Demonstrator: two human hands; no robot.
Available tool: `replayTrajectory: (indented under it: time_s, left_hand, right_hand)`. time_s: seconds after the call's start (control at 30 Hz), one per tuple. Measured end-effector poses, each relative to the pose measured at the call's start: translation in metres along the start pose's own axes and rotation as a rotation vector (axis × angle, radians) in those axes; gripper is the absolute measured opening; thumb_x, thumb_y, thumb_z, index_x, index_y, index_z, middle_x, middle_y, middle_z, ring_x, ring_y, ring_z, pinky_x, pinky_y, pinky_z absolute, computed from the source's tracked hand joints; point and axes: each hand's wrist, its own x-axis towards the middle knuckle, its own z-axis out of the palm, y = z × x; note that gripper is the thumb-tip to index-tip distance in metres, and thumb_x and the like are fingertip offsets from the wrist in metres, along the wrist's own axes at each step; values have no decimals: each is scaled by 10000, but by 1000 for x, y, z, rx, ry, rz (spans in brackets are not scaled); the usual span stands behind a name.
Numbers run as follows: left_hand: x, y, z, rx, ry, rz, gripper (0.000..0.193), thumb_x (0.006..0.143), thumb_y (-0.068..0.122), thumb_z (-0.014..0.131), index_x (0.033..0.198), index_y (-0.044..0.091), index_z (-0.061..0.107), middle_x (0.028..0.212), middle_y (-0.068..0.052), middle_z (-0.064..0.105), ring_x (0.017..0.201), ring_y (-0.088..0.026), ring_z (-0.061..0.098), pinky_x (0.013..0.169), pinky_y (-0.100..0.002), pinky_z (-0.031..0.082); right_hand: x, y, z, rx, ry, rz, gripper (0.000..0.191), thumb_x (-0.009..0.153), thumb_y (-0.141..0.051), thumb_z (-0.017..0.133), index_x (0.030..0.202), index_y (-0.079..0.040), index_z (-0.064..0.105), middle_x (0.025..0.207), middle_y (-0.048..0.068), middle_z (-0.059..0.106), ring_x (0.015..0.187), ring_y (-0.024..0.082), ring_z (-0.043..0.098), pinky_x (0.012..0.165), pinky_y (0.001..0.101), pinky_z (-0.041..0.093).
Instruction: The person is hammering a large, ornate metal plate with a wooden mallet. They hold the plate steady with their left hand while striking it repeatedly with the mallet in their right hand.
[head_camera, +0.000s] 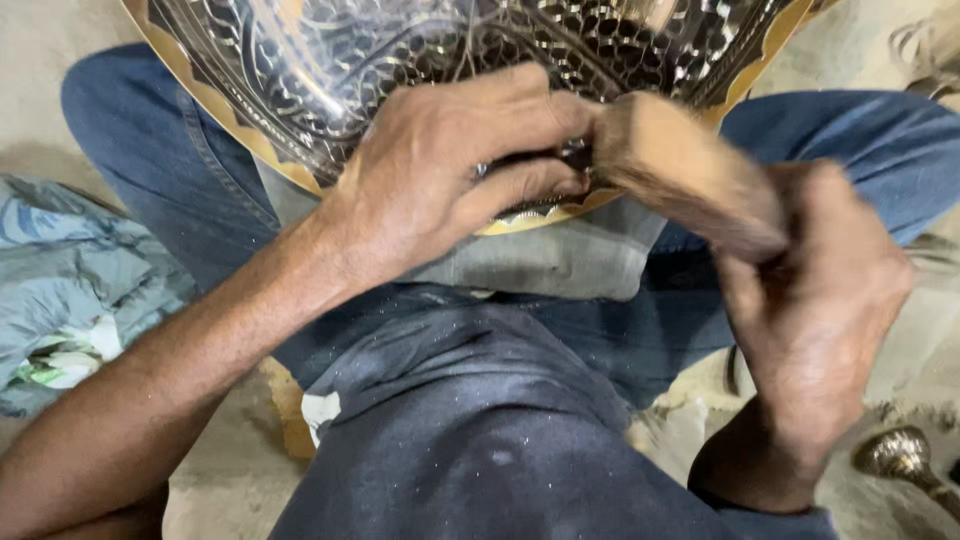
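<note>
Knee (480, 440) lowest | left hand (440, 170) pinches small tool (560, 160) on embossed metal tray (400, 60); hold steady | right hand (810, 300) clenched on wooden mallet (690, 170); strike squarely, lightly.

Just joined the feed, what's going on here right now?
A seated person in jeans holds a large patterned metal tray against the lap. The left hand presses a small metal tool to the tray's gold scalloped rim, while the right hand grips a blurred wooden mallet at the tool.

Your left hand (440, 170) lies on the tray's (250, 100) near rim; just right of its fingers (520, 185) is the wooden block (690, 170), in your right hand (815, 300).
</note>
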Motion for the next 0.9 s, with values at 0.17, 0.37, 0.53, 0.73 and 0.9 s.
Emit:
replayTrajectory:
  time_s: [0.17,0.37,0.53,0.73,0.9]
  left_hand:
    - [0,3,-2,4,-40,-38,357,1056,284,738,1370,138,649,963,-21,608,777,-151,633,668,-329,546]
    - [1,4,-1,25,-36,-12,347,1067,280,736,1372,131,661,980,-20,601,811,-160,632,694,-337,550]
    - [-1,3,-3,4,-34,7,347,1057,252,732,1359,100,654,1027,-37,625,835,-175,651,695,-348,552]
    - [-3,3,0,34,-43,-6,360,1066,277,732,1387,133,660,984,-13,605,817,-157,637,690,-339,543]
    - [-3,0,2,32,-65,-4,349,1050,260,735,1368,131,670,979,-22,602,806,-158,637,685,-338,554]
  right_hand:
    - [-7,-6,-4,137,-2,12,297,1030,-84,714,1218,66,539,997,144,628,852,250,674,764,355,561]
    - [-12,-10,-2,167,-42,177,244,1022,27,771,1133,50,555,943,150,617,804,253,598,759,341,500]
    - [-14,1,-4,200,-43,68,205,1020,31,743,1092,12,551,944,118,634,860,207,665,806,320,546]
    - [-12,13,-3,205,-75,48,214,1025,12,752,1059,14,540,909,112,604,768,208,595,733,323,501]
    - [-4,5,-6,-172,-93,-109,233,960,56,757,1095,27,569,959,149,629,848,243,655,771,357,558]
